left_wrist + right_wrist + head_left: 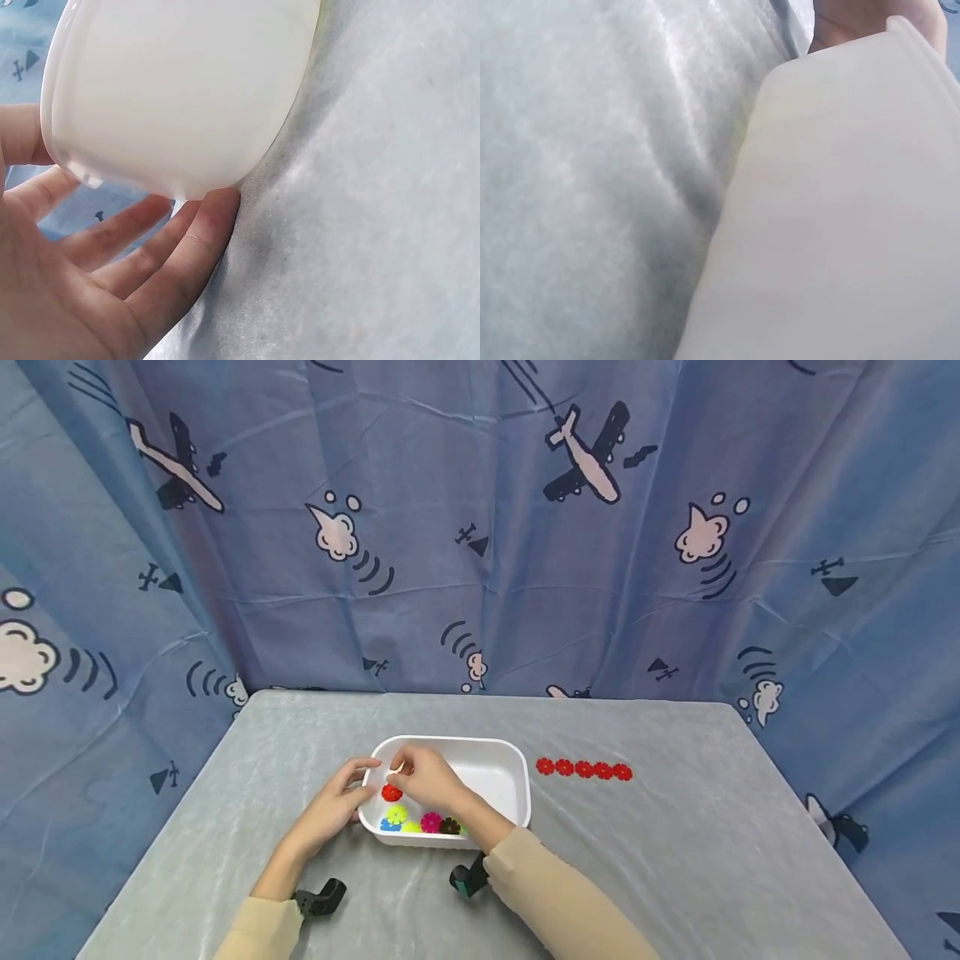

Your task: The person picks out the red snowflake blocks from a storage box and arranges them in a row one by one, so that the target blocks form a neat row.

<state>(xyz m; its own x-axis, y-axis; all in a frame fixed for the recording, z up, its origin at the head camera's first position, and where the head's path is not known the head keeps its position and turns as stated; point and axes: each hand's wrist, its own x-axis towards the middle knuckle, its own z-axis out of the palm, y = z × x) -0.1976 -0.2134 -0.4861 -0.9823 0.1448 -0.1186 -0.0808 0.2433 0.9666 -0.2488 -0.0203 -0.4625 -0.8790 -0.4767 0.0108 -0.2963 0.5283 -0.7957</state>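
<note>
My left hand point(336, 802) holds the left end of a white plastic tray point(495, 787), its thumb at the rim. In the left wrist view, the fingertips point(217, 206) touch the tray's outer wall low down. Reaching over the tray's near side, my right hand point(431, 777) has its fingers curled above the left part of the inside. Just below its fingertips shows a red flower-shaped disc point(392, 792); I cannot tell whether the fingers pinch one. Along the near inner wall lie a yellow-green disc point(396, 813), a blue disc point(390, 825), a magenta disc point(431, 822) and a dark disc point(450, 826).
Several red flower-shaped discs point(583, 769) form a straight row on the table, right of the tray. A wrinkled grey cloth point(675, 860) covers the table. Black wrist-worn devices point(321, 897) sit below both hands. A blue curtain point(420, 568) with airplanes hangs behind.
</note>
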